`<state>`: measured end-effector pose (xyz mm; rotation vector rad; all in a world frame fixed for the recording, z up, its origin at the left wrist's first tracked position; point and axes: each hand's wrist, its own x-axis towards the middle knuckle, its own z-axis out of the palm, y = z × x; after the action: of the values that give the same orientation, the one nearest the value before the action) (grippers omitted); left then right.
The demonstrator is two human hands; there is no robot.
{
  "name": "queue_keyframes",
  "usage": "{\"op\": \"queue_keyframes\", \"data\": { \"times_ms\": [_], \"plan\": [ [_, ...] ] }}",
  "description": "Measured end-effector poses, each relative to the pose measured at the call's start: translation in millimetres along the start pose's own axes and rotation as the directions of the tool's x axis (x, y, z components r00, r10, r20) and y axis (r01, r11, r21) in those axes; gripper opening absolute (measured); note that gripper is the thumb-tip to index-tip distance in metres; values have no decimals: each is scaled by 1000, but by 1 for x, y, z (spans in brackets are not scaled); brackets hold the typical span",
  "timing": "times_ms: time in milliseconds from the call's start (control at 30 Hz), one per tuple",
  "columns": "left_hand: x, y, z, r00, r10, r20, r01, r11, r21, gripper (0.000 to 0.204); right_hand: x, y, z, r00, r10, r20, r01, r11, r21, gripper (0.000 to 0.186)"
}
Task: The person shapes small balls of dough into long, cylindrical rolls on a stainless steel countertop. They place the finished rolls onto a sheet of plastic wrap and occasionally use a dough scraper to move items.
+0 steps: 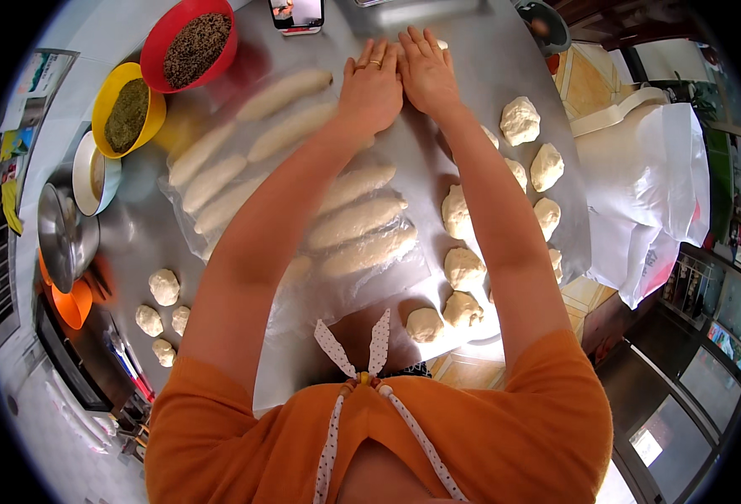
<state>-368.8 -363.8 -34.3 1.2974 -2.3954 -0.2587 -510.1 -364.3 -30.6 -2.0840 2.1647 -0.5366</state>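
Observation:
My left hand (373, 84) and my right hand (425, 74) lie palm down, side by side, at the far part of the steel table (492, 63). Their fingers are straight and flat. A pale bit of dough (442, 44) shows at my right fingertips; the rest under my hands is hidden. Left of and below my hands, several long dough rolls (358, 218) lie in rows on and under clear plastic sheeting (286, 311). Several rough dough lumps (519, 119) sit to the right, and more small lumps (164, 286) at the lower left.
A red bowl of dark seeds (198, 46), a yellow bowl of green seeds (125, 113), a white bowl (91, 168), steel bowls (60, 227) and an orange container (75, 304) line the left. A phone (297, 17) stands at the back. White sacks (635, 185) are at the right.

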Motion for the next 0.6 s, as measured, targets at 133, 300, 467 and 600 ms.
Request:
{"op": "queue_keyframes", "data": {
  "times_ms": [133,300,467,600],
  "plan": [
    [47,-19,9,999,-40,-29,44,989,143,60,44,20,12,998,60,-3,-60,989,-133,59],
    [27,-17,-2,993,-63,100,44,982,183,71,26,34,11,995,-75,-58,69,992,-101,61],
    [4,-15,-39,993,-106,43,111,986,-126,70,-14,42,-46,996,-20,-82,43,956,289,66],
    [-54,-36,-92,997,-66,35,71,983,-170,62,-123,32,-97,956,-157,249,168,985,-23,67]
  ]
}}
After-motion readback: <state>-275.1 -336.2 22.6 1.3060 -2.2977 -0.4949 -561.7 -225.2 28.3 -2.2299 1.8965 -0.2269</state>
